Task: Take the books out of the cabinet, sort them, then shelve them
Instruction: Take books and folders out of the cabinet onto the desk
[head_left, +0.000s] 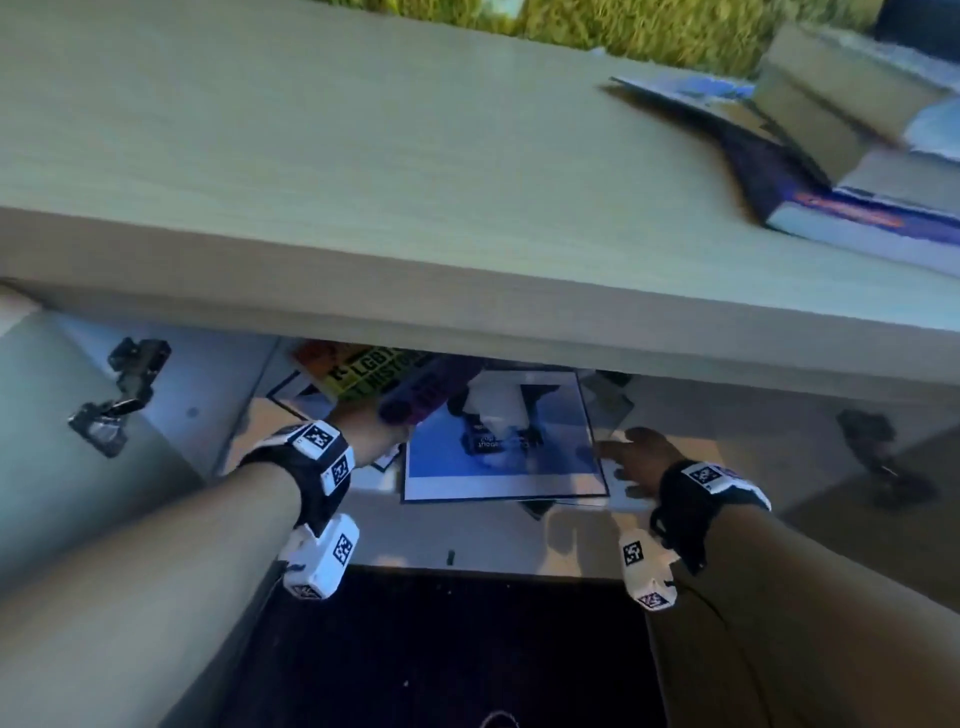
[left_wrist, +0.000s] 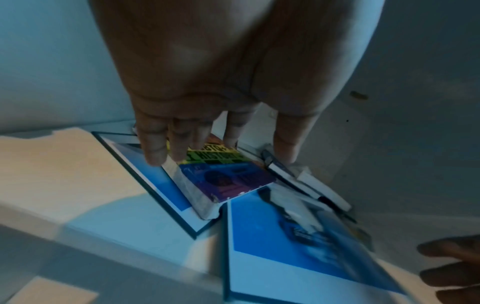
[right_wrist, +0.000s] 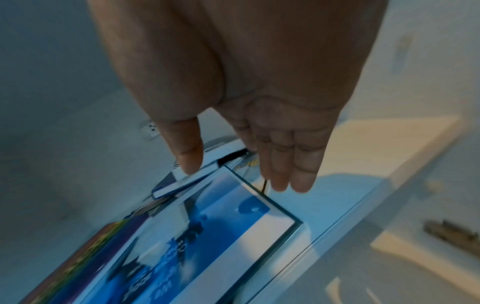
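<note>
Inside the open cabinet, a big blue-and-white book lies flat on the shelf. A thick rainbow-covered book lies partly on it and on a second blue-framed book. My left hand reaches over the rainbow book with straight fingers, their tips on the far part of its cover. My right hand is spread open at the big blue book's right edge and holds nothing. Its thumb is over a small white-edged book.
The cabinet top overhangs the shelf and hides its back. Several books are stacked on the top at the right. Door hinges stand on both sides. A spiral notebook lies at the back. Dark floor shows below.
</note>
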